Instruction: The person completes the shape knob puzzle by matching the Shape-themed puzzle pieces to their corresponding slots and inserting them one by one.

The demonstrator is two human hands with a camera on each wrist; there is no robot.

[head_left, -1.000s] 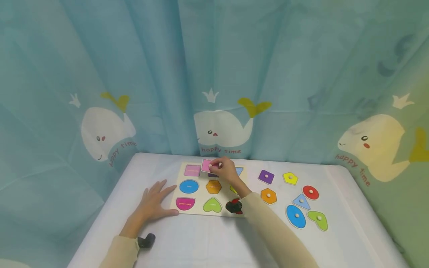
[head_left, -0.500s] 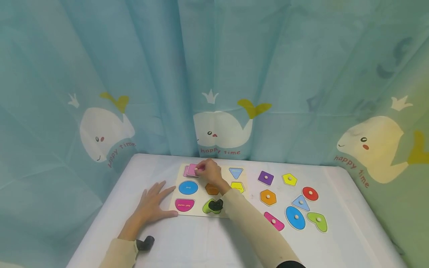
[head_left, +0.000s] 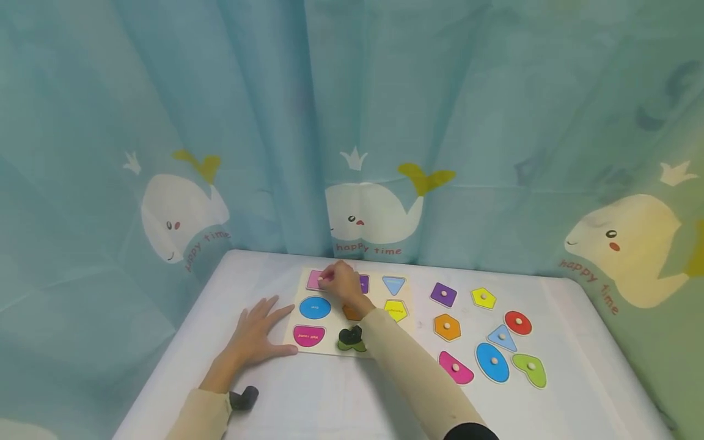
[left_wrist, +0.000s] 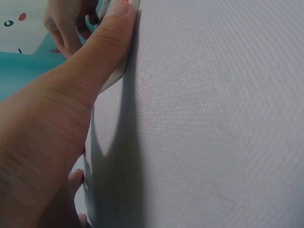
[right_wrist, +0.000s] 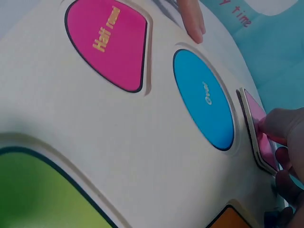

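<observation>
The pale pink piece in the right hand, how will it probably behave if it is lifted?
The pale pink piece is probably stiff: its face looks flat, its edges straight. It seems light, since the right hand pinches it by a knob. It should hardly roll, being flat with corners.

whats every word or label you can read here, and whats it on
"happy time": three times on the curtain, under each whale
"Half round": magenta recess of the board
"Oval": blue recess, slightly blurred
Too small or blurred: labels in the yellow recess, purple recess and pale blue recess
</observation>
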